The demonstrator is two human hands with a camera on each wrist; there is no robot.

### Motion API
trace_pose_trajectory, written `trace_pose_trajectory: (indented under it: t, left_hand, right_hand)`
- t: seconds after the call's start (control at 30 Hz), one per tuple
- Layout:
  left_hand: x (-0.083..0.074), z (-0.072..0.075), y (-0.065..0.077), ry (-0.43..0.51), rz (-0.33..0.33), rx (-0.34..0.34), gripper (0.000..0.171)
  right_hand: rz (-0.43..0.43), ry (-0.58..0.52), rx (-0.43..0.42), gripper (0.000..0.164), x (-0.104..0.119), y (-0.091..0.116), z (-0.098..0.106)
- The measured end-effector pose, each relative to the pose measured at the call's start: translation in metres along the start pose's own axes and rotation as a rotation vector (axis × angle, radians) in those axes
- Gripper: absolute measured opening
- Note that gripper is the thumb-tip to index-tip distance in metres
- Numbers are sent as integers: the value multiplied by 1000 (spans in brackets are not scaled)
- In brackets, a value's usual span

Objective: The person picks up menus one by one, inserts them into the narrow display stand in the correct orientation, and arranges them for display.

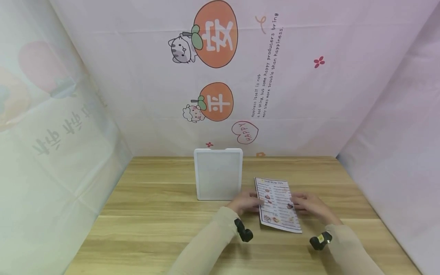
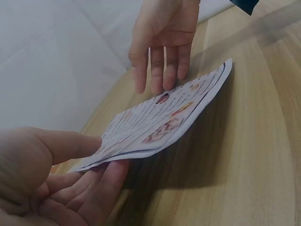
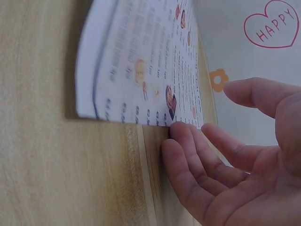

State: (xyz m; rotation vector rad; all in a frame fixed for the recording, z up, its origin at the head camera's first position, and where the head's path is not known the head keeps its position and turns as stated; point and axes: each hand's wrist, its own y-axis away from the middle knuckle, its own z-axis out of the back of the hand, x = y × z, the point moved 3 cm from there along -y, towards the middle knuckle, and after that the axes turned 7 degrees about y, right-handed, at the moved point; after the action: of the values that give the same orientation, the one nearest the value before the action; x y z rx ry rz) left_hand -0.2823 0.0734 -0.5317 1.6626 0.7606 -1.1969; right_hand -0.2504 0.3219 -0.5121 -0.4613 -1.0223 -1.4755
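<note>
A printed paper menu (image 1: 276, 204) with small food pictures is held a little above the wooden table, its near edge raised in the left wrist view. My left hand (image 1: 245, 201) pinches its left edge, thumb (image 2: 77, 147) on top and fingers underneath. At the opposite edge is my right hand (image 1: 311, 206). Its fingers (image 3: 188, 174) are loosely bent with the tips at or just under the paper's edge, and the thumb (image 3: 251, 96) stands apart from the sheet. Whether those fingertips touch the paper I cannot tell.
To the left of the menu, a white rectangular frame or shallow tray (image 1: 219, 175) with a raised rim is on the wooden table (image 1: 154, 229). A printed white cloth (image 1: 292, 95) hangs behind the table, with pale cloth walls (image 1: 395, 172) on both sides.
</note>
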Motion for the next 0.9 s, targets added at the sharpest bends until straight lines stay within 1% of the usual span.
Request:
trace_pose_trajectory:
  t: [0.13,0.3,0.4,0.57,0.7,0.8,0.9]
  left_hand:
    - [3,-4,-4,-37,-1,-17,39]
    - [5,-4,-8,-22,-1,-17,50]
    - [3,-3,-8,1,1,-20,50]
    - [1,-1,-8,-1,-14,-30,47]
    - [-3,1,-7,15,-22,-23,52]
    - [-5,2,-7,29,-21,-16,56]
    - [-6,4,-6,31,-20,-22,54]
  right_hand:
    - [4,0,5,59,1,1,-1]
    - [2,-5,-9,57,2,2,-1]
    - [8,-13,-20,56,2,1,-1]
    - [39,-30,-24,58,3,0,-1]
    - [50,-35,-29,59,4,0,-1]
    - [43,-43,-49,60,2,-1,-1]
    - [39,-56,-61,62,0,-2,0]
